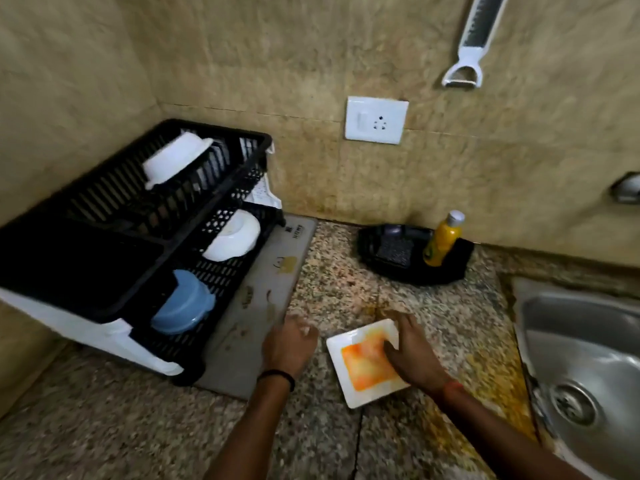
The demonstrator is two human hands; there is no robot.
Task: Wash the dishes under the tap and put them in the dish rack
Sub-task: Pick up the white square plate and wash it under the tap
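A square white plate (pixel 346 372) smeared with orange residue lies on the granite counter. My right hand (pixel 410 351) rests on the plate's right side, fingers curled over its far edge. Just left of the plate, my left hand (pixel 289 344) hovers with fingers loosely curled and nothing in it. The black dish rack (pixel 104 216) stands at the left on a white base. It holds a white bowl (pixel 173 159) at the back, another white bowl (pixel 235 237) in front, and a blue bowl (pixel 183 303). The steel sink (pixel 581 362) is at the right.
A grey drying mat (pixel 263 299) lies under the rack. A black tray (pixel 412 254) with a scrubber and a yellow soap bottle (pixel 443 240) sits by the wall. A wall socket (pixel 375 119) and a hanging grater-peeler (pixel 474 39) are above.
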